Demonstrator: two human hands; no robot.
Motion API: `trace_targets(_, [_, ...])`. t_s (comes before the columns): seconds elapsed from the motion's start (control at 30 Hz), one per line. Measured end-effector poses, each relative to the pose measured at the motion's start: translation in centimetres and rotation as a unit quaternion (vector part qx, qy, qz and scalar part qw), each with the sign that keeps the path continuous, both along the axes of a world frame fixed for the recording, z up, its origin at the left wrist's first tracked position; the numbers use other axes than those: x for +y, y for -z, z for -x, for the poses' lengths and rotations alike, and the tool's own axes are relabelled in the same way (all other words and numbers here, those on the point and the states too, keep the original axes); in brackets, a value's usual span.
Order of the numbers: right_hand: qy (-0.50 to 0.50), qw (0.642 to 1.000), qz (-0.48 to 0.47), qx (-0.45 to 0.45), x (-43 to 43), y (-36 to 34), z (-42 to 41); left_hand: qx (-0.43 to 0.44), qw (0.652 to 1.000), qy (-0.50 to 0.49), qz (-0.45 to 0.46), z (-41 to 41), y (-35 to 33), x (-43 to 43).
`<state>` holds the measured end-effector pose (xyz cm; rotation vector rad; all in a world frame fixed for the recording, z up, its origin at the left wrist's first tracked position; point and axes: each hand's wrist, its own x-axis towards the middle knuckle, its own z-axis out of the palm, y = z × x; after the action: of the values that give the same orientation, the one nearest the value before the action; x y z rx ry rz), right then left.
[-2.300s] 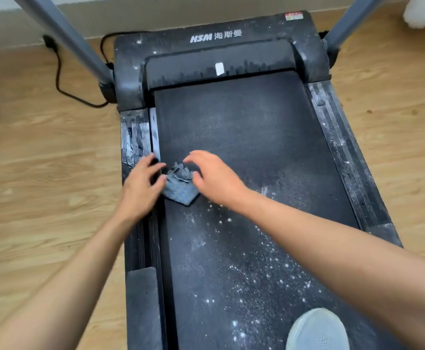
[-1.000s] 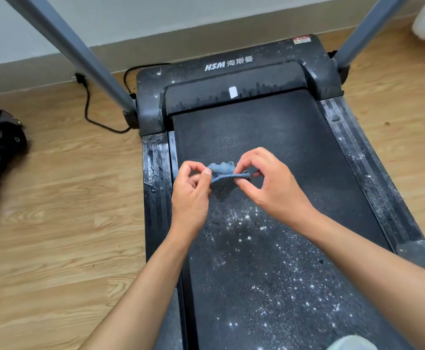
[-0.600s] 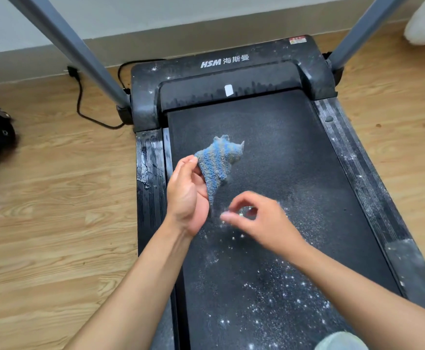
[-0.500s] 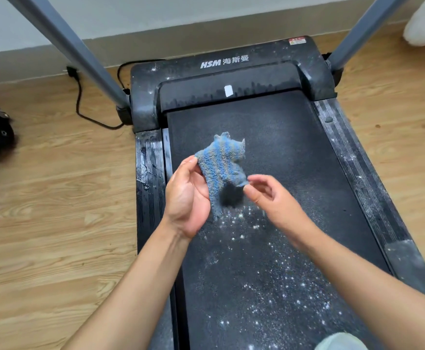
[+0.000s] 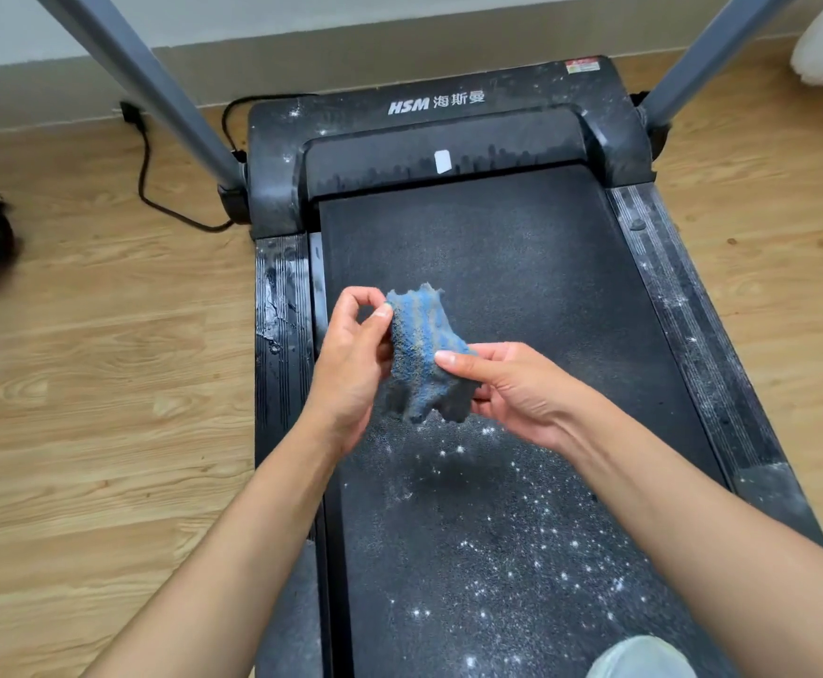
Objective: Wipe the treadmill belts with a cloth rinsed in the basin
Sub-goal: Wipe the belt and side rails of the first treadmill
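A small blue-and-grey striped cloth [image 5: 419, 349] hangs in the air above the black treadmill belt [image 5: 521, 266]. My left hand [image 5: 350, 364] pinches its upper left edge between thumb and fingers. My right hand [image 5: 512, 384] pinches its lower right part, thumb on top. The far half of the belt looks dark and plain; the near half is speckled with white dust [image 5: 521, 545]. No basin is in view.
Dusty side rails [image 5: 282, 305] [image 5: 683, 305] flank the belt, with the motor cover [image 5: 438, 110] at the far end. Two grey uprights [image 5: 155, 85] [image 5: 707, 51] rise from it. A black power cable [image 5: 155, 188] lies on the wooden floor at left. A shoe tip [image 5: 639, 658] rests on the belt's near end.
The cloth was lifted off the belt's left edge and turned over between both hands. My right hand let go briefly, then took hold of its lower right part again.
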<state>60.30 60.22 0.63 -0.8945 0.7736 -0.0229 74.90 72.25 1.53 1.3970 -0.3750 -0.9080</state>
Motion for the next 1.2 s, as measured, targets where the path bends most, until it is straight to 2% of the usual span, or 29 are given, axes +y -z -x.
trace_targets(0.07, [0.037,0.999,0.04,0.005,0.0,0.5,0.0,-0.072,0.996,-0.009,-0.045,-0.2,0.6,0.0])
trace_targets(0.17, [0.072,0.989,0.13,0.006,-0.1,0.9,0.0,-0.106,0.99,-0.02,-0.087,0.0,1.6,0.0])
trace_targets(0.23, [0.073,0.98,0.185,0.005,-0.2,1.3,0.0,-0.115,0.987,-0.025,-0.114,0.2,1.9,-0.1])
trace_targets(0.3, [0.073,0.975,0.21,-0.003,-0.3,1.5,0.2,-0.081,0.99,-0.03,-0.114,0.3,2.1,-0.3])
trace_targets(0.37, [0.076,0.973,0.216,-0.005,-0.3,1.7,0.4,-0.062,0.994,-0.002,-0.095,0.0,2.1,-0.4])
trace_targets(0.47, [0.084,0.97,0.228,0.013,-0.6,2.2,0.6,-0.094,0.989,0.086,-0.081,-0.5,2.1,-0.1])
trace_targets(0.6, [0.067,0.947,0.309,0.053,-1.1,2.4,1.0,-0.202,0.964,0.106,-0.14,-0.7,2.5,0.1])
trace_targets(0.7, [0.007,0.926,0.372,0.064,-1.4,2.2,0.9,-0.331,0.924,0.087,-0.172,-0.7,2.9,0.1])
trace_targets(0.8, [-0.015,0.903,0.424,0.073,-1.7,2.2,0.8,-0.379,0.905,0.091,-0.169,-1.0,3.1,0.4])
trace_targets(0.87, [-0.036,0.872,0.481,0.084,-2.3,2.2,0.8,-0.364,0.913,0.119,-0.141,-1.5,3.3,0.8])
trace_targets(0.9, [-0.044,0.862,0.499,0.081,-2.6,2.1,0.7,-0.323,0.929,0.138,-0.12,-1.7,3.2,1.0])
trace_targets(1.0, [-0.045,0.88,0.472,0.032,-3.0,1.0,-0.1,-0.145,0.975,0.154,-0.071,-2.4,2.8,1.7])
trace_targets(1.1, [-0.092,0.895,0.436,0.003,-2.3,0.5,-1.5,-0.095,0.987,0.113,-0.067,-2.8,3.4,2.5])
trace_targets(1.2, [-0.162,0.861,0.481,0.008,-1.5,0.1,-3.0,-0.064,0.991,0.093,-0.076,-3.0,4.4,3.2])
